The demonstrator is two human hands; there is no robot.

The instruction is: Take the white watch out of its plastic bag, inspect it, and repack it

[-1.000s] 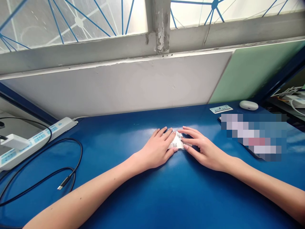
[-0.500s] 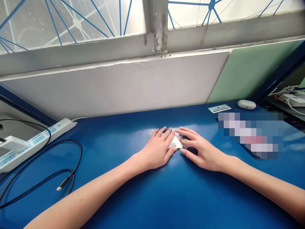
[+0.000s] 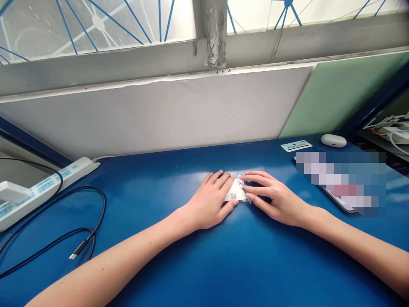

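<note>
A small white packet (image 3: 234,190) with clear plastic film at its right edge lies flat on the blue table (image 3: 204,264). My left hand (image 3: 212,198) rests palm down over its left part, fingers stretched out. That hand hides much of the packet, and a small grey printed patch shows near its thumb. At the packet's right side, my right hand (image 3: 271,196) touches the clear film with its fingertips. Its fingers are spread and slightly bent. I cannot tell what the packet contains.
On the left lie a white power strip (image 3: 47,185) with a plugged-in white adapter (image 3: 14,194) and a black cable (image 3: 104,204). To the right are a white card (image 3: 296,146), a white rounded case (image 3: 334,140) and a phone-like object (image 3: 341,204), mostly blurred out. A wall (image 3: 159,115) stands behind.
My right hand has shifted slightly right and its fingertips now lie over the clear film, with more of the packet showing. My left hand stays almost in place.
</note>
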